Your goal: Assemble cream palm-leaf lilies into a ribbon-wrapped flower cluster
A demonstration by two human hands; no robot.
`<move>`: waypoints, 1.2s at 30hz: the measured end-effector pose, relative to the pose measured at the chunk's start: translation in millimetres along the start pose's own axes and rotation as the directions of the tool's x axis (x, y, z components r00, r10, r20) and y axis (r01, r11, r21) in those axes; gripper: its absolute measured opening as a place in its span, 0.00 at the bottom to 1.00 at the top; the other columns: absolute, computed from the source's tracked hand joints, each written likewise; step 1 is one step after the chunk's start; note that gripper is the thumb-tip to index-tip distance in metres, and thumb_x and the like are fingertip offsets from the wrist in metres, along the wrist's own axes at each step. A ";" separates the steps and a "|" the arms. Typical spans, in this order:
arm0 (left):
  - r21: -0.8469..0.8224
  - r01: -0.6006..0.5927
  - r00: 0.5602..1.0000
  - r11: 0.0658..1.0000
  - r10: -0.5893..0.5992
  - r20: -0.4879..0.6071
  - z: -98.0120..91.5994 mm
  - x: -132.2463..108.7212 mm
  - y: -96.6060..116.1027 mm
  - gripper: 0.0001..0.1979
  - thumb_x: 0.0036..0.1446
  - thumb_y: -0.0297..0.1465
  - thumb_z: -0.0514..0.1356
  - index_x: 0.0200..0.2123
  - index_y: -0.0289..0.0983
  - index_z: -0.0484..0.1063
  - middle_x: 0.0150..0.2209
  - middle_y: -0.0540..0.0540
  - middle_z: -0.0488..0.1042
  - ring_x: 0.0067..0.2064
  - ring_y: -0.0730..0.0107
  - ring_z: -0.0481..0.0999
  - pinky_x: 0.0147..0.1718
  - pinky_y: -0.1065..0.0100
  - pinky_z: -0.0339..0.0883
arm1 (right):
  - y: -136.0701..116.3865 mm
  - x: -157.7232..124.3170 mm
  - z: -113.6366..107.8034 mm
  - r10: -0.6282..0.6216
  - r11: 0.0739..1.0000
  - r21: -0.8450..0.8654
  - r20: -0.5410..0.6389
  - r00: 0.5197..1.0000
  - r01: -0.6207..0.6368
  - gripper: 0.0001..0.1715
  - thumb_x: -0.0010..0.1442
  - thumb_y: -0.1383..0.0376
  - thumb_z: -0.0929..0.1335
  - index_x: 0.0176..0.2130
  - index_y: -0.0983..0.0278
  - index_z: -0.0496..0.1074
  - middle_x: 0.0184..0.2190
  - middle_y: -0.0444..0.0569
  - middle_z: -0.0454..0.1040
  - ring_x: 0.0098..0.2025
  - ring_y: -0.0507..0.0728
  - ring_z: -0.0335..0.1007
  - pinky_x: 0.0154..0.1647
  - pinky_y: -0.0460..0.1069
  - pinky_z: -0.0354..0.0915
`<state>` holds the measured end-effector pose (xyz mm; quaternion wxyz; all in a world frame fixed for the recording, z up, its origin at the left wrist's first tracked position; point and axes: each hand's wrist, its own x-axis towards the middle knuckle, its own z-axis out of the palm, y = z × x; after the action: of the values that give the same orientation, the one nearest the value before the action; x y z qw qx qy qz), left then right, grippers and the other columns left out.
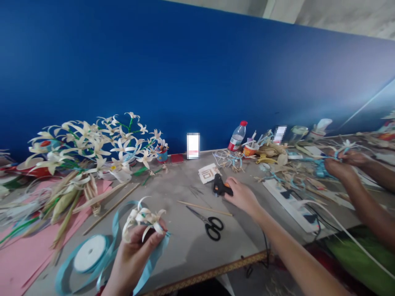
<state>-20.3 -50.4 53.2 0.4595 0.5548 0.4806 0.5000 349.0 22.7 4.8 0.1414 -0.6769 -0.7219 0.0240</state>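
Note:
My left hand [133,248] is closed around a small bunch of cream-white flowers [145,218] with curled petals. A light blue ribbon [152,263] hangs down from the same grip. Further off, my right hand [239,193] has its fingers wrapped round the handle of a black hot glue gun [219,185], which is at the table surface. Between my hands lie black-handled scissors [213,228] and a thin wooden stick [205,208]. A roll of blue ribbon [91,253] rests left of my left hand, with loops of ribbon around it.
Many white flowers on green stems [101,144] stand at the back left, above pink paper [27,263]. A red-capped bottle [237,136] and a cup of tools [250,148] stand at the back. A power strip [291,205] lies right, near another person's hands [342,162].

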 end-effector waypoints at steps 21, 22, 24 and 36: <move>-0.014 -0.002 1.000 1.000 0.002 0.009 -7.7 -2.4 0.3 0.11 0.53 0.39 0.66 0.29 0.37 0.81 0.30 0.43 0.78 0.35 0.60 0.74 0.35 0.67 0.66 | 20.5 28.3 -22.1 0.319 0.308 0.867 0.294 0.901 -0.392 0.17 0.58 0.53 0.65 0.32 0.65 0.71 0.33 0.57 0.78 0.18 0.49 0.59 0.13 0.44 0.53; -0.015 0.004 1.000 1.000 -0.004 0.010 -8.1 -2.9 0.6 0.11 0.53 0.39 0.66 0.29 0.37 0.81 0.30 0.43 0.78 0.35 0.61 0.74 0.35 0.67 0.67 | 18.8 25.6 -22.3 0.323 0.287 0.868 0.310 0.894 -0.405 0.16 0.56 0.54 0.68 0.32 0.65 0.72 0.33 0.56 0.79 0.18 0.48 0.60 0.13 0.43 0.53; -0.023 0.014 1.000 1.000 -0.014 0.008 -8.5 -3.9 1.8 0.12 0.53 0.40 0.66 0.28 0.36 0.81 0.30 0.43 0.78 0.34 0.61 0.74 0.34 0.68 0.66 | 15.5 19.0 -22.3 0.327 0.266 0.861 0.343 0.881 -0.434 0.15 0.51 0.56 0.73 0.33 0.65 0.73 0.32 0.54 0.79 0.18 0.48 0.63 0.14 0.43 0.55; -0.091 0.012 1.000 0.996 -0.012 0.007 -7.1 -3.6 -2.6 0.10 0.54 0.37 0.67 0.30 0.36 0.81 0.31 0.43 0.78 0.34 0.63 0.73 0.34 0.68 0.66 | -27.6 0.3 -28.1 0.483 0.114 0.951 0.199 0.853 -0.287 0.22 0.45 0.54 0.77 0.35 0.62 0.71 0.27 0.45 0.73 0.21 0.49 0.64 0.17 0.44 0.62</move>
<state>-27.7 -53.4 50.8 0.4890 0.5321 0.4591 0.5167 328.8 16.4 38.1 0.5715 -0.6049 -0.3341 0.4427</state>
